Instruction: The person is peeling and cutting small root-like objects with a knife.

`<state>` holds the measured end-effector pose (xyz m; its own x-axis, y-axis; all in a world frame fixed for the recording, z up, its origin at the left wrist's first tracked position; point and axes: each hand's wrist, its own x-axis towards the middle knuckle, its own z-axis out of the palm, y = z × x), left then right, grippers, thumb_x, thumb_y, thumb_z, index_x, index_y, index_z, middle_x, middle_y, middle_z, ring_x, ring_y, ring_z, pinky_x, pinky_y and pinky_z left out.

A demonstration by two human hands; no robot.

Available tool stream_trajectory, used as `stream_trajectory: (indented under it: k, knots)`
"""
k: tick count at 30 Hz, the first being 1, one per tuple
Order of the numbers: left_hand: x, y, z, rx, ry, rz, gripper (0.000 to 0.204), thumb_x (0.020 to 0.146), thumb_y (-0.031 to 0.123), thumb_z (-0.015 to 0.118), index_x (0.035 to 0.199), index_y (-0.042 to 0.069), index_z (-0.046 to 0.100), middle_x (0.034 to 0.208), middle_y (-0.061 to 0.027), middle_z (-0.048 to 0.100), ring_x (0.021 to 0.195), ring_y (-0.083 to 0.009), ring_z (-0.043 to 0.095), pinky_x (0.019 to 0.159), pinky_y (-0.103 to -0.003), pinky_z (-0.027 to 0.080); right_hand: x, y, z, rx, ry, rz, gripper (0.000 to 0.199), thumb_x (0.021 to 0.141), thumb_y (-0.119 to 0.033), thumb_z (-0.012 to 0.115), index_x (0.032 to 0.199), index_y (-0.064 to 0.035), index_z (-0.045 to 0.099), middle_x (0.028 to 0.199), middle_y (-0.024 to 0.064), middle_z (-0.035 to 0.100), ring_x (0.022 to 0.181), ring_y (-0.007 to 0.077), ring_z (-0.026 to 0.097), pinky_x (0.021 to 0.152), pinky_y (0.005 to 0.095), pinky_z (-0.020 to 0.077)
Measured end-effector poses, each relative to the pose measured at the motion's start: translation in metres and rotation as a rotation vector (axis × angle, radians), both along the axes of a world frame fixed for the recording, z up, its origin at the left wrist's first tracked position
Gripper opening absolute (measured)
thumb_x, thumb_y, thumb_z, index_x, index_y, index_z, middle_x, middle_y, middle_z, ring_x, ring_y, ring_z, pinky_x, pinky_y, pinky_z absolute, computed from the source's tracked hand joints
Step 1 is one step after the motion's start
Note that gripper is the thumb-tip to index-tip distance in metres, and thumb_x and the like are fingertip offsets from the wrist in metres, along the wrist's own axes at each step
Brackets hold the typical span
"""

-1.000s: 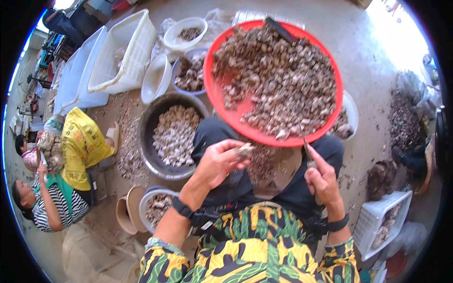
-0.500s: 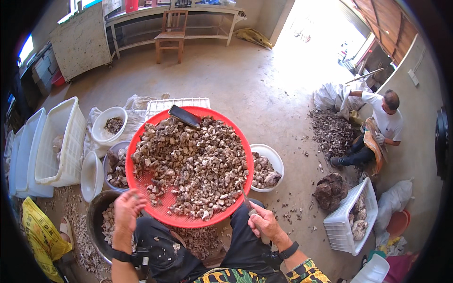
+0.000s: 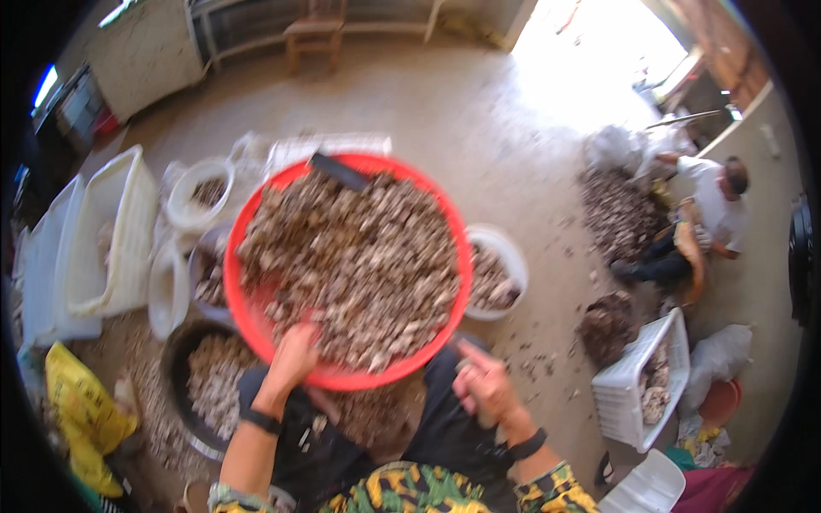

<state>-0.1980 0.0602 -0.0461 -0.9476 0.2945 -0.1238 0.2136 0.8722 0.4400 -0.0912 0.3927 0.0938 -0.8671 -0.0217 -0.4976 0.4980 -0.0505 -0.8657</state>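
A wide round red tray [image 3: 242, 312] rests before my knees, heaped with lumpy brown and whitish pieces [image 3: 376, 282]. My left hand [image 3: 295, 352] reaches over its near left rim, fingertips at the pieces; motion blur hides how the fingers are set. Just right of the near rim, my right hand [image 3: 484, 382] is closed round the handle of a knife [image 3: 486, 417], whose blade is too blurred to trace. A dark flat-sided scoop-like object [image 3: 339, 171] lies across the far rim. Left of my knees stands a dark metal basin [image 3: 178, 406] holding paler pieces.
White bowls and tall white crates [image 3: 109, 291] stand at the left. A white basin [image 3: 517, 267] of pieces is right of the tray. Further right, a co-worker [image 3: 714, 205] sits by a dark heap [image 3: 620, 214], behind a white basket [image 3: 609, 402]. A yellow bag [image 3: 77, 398] lies lower left.
My left hand has moved from above the dark basin, right and up to the tray's near rim. My right hand keeps the knife. The whole view has shifted and blurred.
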Motion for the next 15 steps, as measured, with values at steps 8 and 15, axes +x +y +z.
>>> stream_trajectory:
  k: [8, 15]
  knots:
    - [-0.045, -0.013, 0.031, 0.095, -0.030, 0.253, 0.032, 0.077, 0.004, 0.055, 0.108, -0.005, 0.060, 0.095, -0.0305, 0.062, 0.102, -0.0432, 0.056, 0.086, -0.048, 0.047, 0.002, 0.016, -0.014, -0.051, 0.077, -0.093, 0.054, 0.094, -0.018, 0.049, 0.144, -0.0025, 0.034, 0.063, 0.0040, 0.053, 0.042, 0.0084, 0.045, 0.039, 0.0211, 0.0388]
    - [-0.053, -0.016, 0.015, 0.003, 0.002, 0.158, 0.024, 0.077, 0.001, 0.055, 0.096, -0.011, 0.060, 0.084, -0.0269, 0.064, 0.082, -0.0444, 0.063, 0.074, -0.048, 0.052, 0.002, 0.009, -0.015, -0.072, 0.063, -0.073, 0.053, 0.094, -0.019, 0.048, 0.143, -0.0043, 0.037, 0.063, 0.0037, 0.052, 0.041, 0.0084, 0.044, 0.038, 0.0209, 0.0379]
